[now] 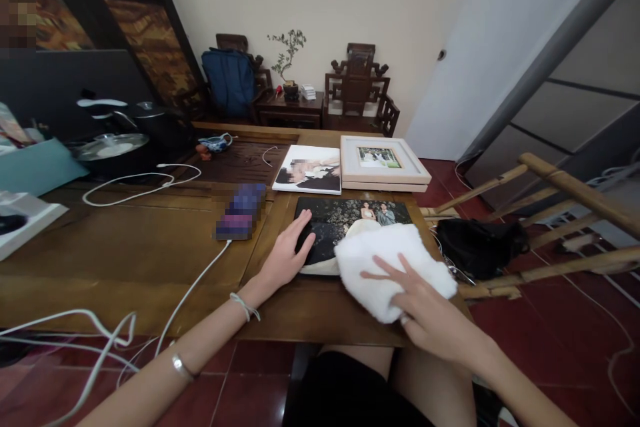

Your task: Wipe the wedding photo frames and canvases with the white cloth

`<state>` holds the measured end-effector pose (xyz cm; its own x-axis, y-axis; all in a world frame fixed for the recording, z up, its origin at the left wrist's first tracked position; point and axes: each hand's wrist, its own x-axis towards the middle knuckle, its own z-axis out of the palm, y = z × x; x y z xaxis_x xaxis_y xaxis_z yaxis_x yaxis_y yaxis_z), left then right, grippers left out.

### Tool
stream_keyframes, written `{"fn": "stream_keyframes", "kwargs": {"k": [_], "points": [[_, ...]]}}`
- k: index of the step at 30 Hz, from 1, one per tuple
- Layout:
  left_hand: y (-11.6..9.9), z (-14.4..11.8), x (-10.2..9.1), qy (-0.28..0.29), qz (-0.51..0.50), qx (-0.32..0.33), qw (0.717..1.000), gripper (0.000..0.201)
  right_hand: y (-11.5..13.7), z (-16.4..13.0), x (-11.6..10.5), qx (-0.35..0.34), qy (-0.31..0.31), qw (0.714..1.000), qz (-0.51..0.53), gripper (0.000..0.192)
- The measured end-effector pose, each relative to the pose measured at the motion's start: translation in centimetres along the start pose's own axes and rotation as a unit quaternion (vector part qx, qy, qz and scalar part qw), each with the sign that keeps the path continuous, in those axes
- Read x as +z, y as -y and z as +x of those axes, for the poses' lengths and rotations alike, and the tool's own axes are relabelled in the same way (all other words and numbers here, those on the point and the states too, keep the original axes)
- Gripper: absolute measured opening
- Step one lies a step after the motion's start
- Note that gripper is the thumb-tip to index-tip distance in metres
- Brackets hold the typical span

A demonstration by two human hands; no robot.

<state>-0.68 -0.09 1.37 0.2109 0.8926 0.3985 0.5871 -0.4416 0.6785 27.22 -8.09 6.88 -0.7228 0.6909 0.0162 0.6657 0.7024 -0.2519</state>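
A wooden table (pixel 125 247) holds a phone (pixel 240 212) at left; the left hand (pixel 286 256), fingers spread flat, pins a dark photo print (pixel 350 227) steady; the right hand (pixel 425 310), open-palmed, presses a white cloth (pixel 390 267) onto its lower right corner, gripping nothing.

Bare arms — two wrist bracelets (pixel 244 305)

3 photo prints (pixel 350 223), 1 cloth (pixel 393 267), 1 phone (pixel 241 211), 2 hands (pixel 285 257).
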Motion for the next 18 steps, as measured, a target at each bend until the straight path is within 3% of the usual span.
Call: {"fn": "stream_keyframes", "kwargs": {"k": [4, 8, 12, 18], "points": [[0.3, 0.1, 0.3, 0.005, 0.024, 0.002, 1.0, 0.041, -4.4, -1.0, -0.5, 0.098, -0.048, 0.994, -0.03, 0.031], [0.7, 0.1, 0.4, 0.009, 0.035, 0.014, 0.999, 0.039, -7.3, 2.6, -1.1, 0.171, -0.056, 0.982, -0.054, 0.038], [0.8, 0.1, 0.4, 0.012, 0.046, 0.021, 0.999, 0.04, -6.6, 9.3, -1.2, 0.175, -0.052, 0.982, -0.043, 0.043], [1.0, 0.1, 0.4, 0.012, 0.054, 0.025, 0.998, 0.04, -2.9, 18.4, -1.1, 0.1, -0.06, 0.993, 0.005, 0.048]]}}
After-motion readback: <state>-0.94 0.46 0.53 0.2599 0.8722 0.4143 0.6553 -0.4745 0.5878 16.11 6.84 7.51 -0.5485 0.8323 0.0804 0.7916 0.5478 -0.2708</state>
